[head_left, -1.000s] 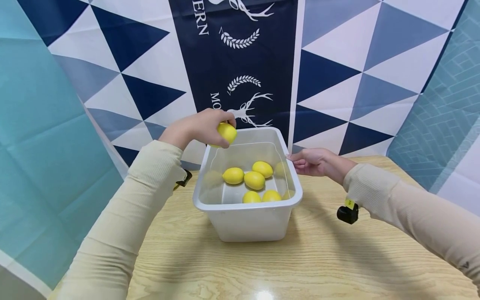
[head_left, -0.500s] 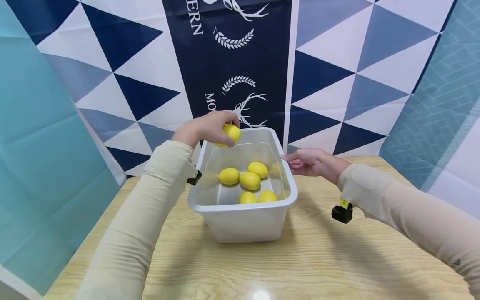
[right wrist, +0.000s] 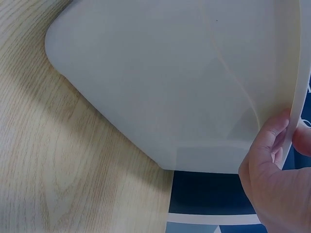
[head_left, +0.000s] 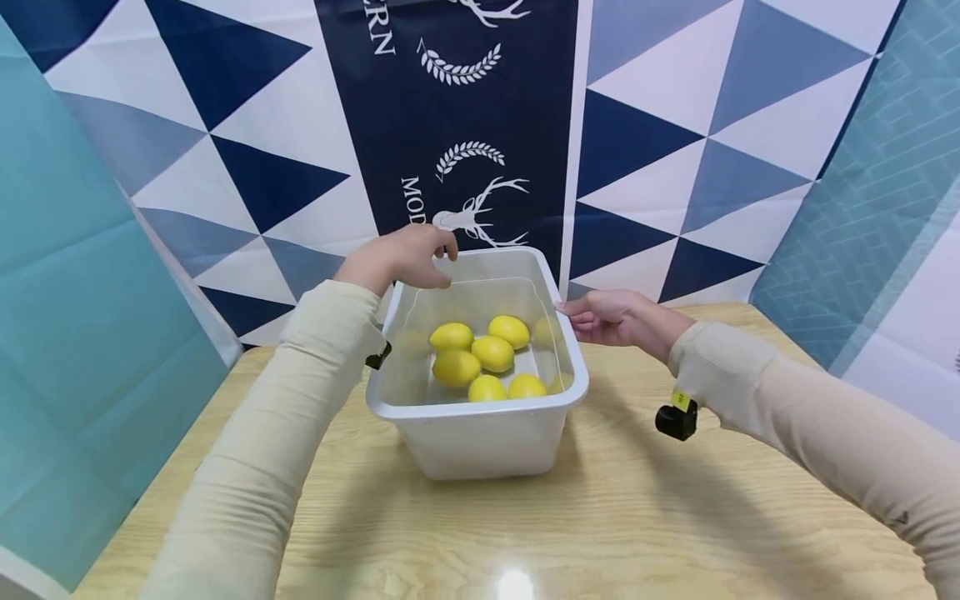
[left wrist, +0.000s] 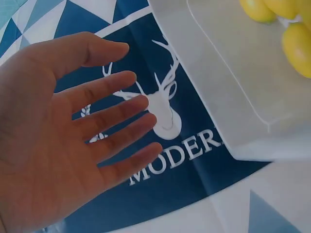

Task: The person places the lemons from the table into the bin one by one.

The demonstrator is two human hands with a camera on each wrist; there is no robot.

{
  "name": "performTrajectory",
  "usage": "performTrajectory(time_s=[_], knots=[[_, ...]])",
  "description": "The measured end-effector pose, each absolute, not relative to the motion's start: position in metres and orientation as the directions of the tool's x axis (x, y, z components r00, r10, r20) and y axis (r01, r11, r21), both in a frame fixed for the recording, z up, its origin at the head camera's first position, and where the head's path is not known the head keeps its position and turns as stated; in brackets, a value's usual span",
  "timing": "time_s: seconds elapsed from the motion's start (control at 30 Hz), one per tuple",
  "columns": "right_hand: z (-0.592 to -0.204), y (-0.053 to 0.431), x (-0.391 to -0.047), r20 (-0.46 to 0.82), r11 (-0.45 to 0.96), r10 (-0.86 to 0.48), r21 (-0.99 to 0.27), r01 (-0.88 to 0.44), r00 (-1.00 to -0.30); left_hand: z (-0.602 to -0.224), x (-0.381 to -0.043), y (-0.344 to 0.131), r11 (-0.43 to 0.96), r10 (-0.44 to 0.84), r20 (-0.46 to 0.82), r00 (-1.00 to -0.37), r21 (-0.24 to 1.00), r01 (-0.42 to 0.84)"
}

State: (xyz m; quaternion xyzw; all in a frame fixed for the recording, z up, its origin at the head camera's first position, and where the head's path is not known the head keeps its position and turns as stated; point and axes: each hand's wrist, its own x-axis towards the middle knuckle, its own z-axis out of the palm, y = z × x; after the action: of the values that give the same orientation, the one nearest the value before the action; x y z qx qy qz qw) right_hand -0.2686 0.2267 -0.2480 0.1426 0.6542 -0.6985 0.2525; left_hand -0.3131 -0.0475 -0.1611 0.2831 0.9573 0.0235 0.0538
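A light grey plastic bin [head_left: 480, 442] stands on the table with several yellow lemons [head_left: 492, 354] lying on its floor. Above the bin's far left corner is my left hand [head_left: 405, 257], its fingers spread and nothing held; the left wrist view shows the bare palm and the same hand [left wrist: 92, 116] beside the bin wall [left wrist: 228, 73]. At the bin's right side my right hand [head_left: 611, 318] grips the rim. In the right wrist view, the right hand's [right wrist: 272, 165] thumb and fingers pinch the rim from both sides.
The wooden table [head_left: 465, 542] extends around the bin. Close behind it hangs a patterned cloth [head_left: 277, 183] with triangles and a dark deer panel. Teal cloth [head_left: 82, 292] borders the left side, and another teal sheet [head_left: 862, 192] the right.
The lemon that was in my left hand is out of it, and one more lemon lies in the bin's left part. My right hand keeps its grip on the rim.
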Motion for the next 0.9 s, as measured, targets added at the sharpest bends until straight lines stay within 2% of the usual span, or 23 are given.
performTrajectory(time_s=[0.27, 0.47, 0.9], knots=[[-0.245, 0.227, -0.269, -0.537, -0.021, -0.162, -0.837, 0.547, -0.828, -0.167, -0.312, -0.083, 0.830, 0.545, 0.042, -0.837, 0.116, 0.546], [-0.244, 0.227, -0.269, -0.538, -0.026, -0.158, -0.836, 0.548, -0.828, -0.182, -0.314, -0.114, 0.880, 0.452, 0.052, -0.891, 0.139, 0.455], [-0.246, 0.228, -0.269, -0.547, -0.069, -0.164, -0.824, 0.562, -0.821, -0.231, -0.327, -0.176, 0.951, 0.263, 0.066, -0.963, 0.149, 0.270]])
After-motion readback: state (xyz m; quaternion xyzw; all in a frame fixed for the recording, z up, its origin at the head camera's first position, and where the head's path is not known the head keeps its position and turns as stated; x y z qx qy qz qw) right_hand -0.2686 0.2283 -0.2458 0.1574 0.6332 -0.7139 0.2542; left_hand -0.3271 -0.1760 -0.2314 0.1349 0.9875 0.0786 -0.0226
